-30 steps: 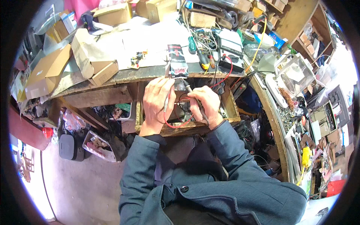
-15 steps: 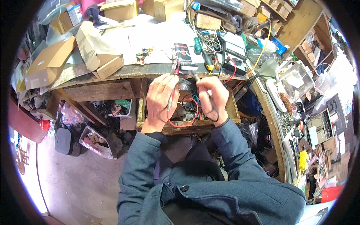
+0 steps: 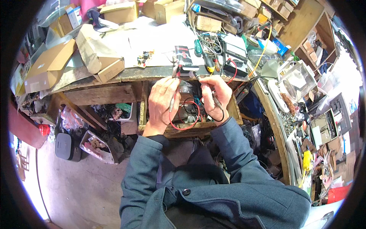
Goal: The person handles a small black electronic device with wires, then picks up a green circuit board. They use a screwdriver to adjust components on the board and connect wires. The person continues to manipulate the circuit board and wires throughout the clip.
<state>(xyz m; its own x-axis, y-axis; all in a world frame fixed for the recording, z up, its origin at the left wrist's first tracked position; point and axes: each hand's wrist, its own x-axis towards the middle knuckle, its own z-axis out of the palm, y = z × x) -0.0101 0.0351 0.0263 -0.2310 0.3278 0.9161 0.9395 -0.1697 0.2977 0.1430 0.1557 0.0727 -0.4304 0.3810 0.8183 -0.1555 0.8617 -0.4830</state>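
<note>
The person's left hand (image 3: pixel 162 100) has its fingers closed round a red probe (image 3: pixel 178 70), the right hand (image 3: pixel 218 91) pinching a black probe (image 3: pixel 196 75) — both tips near the front edge of the bench (image 3: pixel 150 72). A dark, flat, red-marked piece (image 3: pixel 183 55) lies just beyond them, though I can't tell whether either tip touches it — and a red lead (image 3: pixel 176 126) loops over the open drawer (image 3: pixel 235 110).
</note>
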